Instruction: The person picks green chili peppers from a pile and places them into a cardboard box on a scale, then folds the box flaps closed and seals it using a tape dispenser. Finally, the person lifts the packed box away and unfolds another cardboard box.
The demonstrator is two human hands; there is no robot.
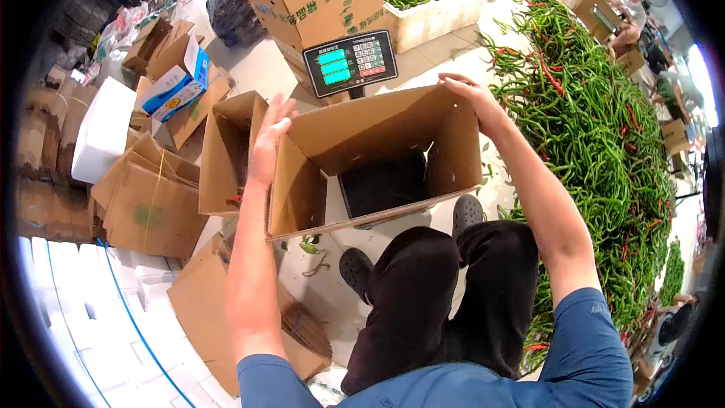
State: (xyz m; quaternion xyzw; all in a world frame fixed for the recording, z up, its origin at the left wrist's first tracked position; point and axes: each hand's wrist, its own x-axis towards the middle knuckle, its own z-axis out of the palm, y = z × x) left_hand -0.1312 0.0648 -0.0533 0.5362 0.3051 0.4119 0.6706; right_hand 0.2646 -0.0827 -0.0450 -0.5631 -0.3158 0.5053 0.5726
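Note:
A brown cardboard box point(362, 125) is held up between my hands, its top and bottom both open. Through it I see the floor and the black scale platform point(385, 189). My left hand point(266, 147) presses on the box's outer left side, fingers slightly blurred and pointing up past the rim. At the far right corner, my right hand point(470, 94) grips the edge, with its fingers over the rim. The scale's display point(350, 63) shows lit green panels just beyond the box. Another open cardboard box point(221, 155) stands to the left of my left forearm.
A large pile of green chillies point(581, 128), with some red ones, covers the floor at right. Flattened cardboard point(151, 200) and white foam boxes point(98, 317) are at left. A closed carton point(321, 0) and a white bin point(442, 19) stand ahead. People point(627, 11) sit beyond the pile.

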